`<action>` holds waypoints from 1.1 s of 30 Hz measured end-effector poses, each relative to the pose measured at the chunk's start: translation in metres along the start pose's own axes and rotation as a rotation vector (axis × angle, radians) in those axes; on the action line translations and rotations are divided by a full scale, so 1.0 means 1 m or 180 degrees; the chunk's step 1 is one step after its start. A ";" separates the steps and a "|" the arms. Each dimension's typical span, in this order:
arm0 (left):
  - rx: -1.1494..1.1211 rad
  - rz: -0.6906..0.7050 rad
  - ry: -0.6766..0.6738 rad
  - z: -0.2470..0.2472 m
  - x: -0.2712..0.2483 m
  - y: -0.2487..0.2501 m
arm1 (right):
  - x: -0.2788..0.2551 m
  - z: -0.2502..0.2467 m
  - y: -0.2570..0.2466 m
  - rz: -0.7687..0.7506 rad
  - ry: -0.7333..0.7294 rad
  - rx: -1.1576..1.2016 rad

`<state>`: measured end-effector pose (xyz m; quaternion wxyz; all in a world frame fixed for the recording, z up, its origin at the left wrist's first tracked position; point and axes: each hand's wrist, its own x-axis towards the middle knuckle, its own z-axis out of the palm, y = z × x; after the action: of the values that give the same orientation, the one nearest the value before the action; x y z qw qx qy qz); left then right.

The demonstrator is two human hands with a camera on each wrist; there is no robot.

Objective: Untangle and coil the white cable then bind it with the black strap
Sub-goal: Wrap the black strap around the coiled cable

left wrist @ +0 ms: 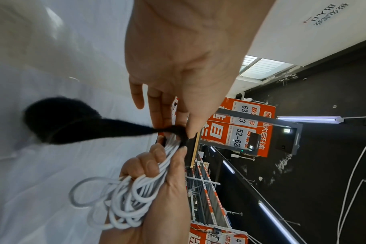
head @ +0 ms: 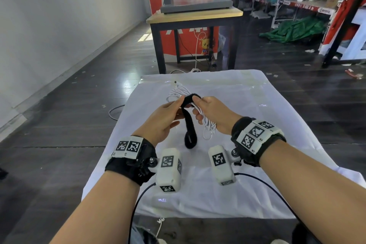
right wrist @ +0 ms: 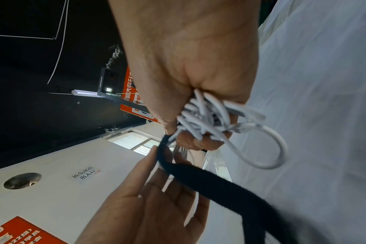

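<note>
The right hand (head: 213, 113) grips the bundled white round cable (left wrist: 134, 194), keeping its loops gathered above the white cloth-covered table (head: 257, 144). The left hand (head: 162, 121) pinches the fuzzy black fabric strap (head: 188, 121) draped over the bundle's top, its tail hanging toward the near side. Bare cloth lies all around the 2 hands, leaving room for wrapping.

We record the cable (head: 208, 125) as smooth white plastic with a slight sheen. The strap (head: 189, 123) is matt black cloth with a fuzzy, napped surface. The table cover (head: 257, 144) is thin white cloth, creased, under a glossy clear film. We note the floor (head: 79, 105) as dark boards, polished and reflective. The wrist bands (head: 247, 156) are black fabric.
</note>
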<state>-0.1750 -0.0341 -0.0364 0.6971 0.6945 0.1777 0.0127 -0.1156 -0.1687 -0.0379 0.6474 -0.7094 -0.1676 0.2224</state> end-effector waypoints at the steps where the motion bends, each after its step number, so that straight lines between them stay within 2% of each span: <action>1: -0.0080 0.0026 0.0025 -0.001 0.000 0.000 | 0.000 0.000 0.000 0.0016 -0.0014 0.0008; 7: -0.0113 0.0241 -0.0167 -0.001 -0.002 0.003 | 0.000 0.001 0.003 0.0022 -0.0003 -0.0015; 11: 0.0174 0.0330 -0.0068 -0.002 0.000 0.001 | 0.000 -0.002 0.004 0.0237 0.0006 0.0406; 16: 0.0433 0.0477 -0.0478 0.003 -0.002 0.003 | 0.001 -0.005 0.002 0.0400 0.0004 0.0902; 22: 0.0584 0.0290 -0.0625 -0.010 0.002 -0.001 | 0.001 -0.014 -0.006 0.0599 -0.0115 0.1294; 27: 0.1252 0.0696 -0.0482 -0.022 0.007 -0.006 | -0.002 -0.012 -0.011 0.0777 -0.0598 0.1348; 33: 0.1279 0.1076 -0.0359 -0.034 0.011 -0.012 | -0.008 -0.010 -0.003 0.0757 -0.1038 0.1042</action>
<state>-0.1765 0.0013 -0.0496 0.5420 0.8384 0.0191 0.0546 -0.1169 -0.1806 -0.0331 0.6873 -0.5647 -0.1470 0.4326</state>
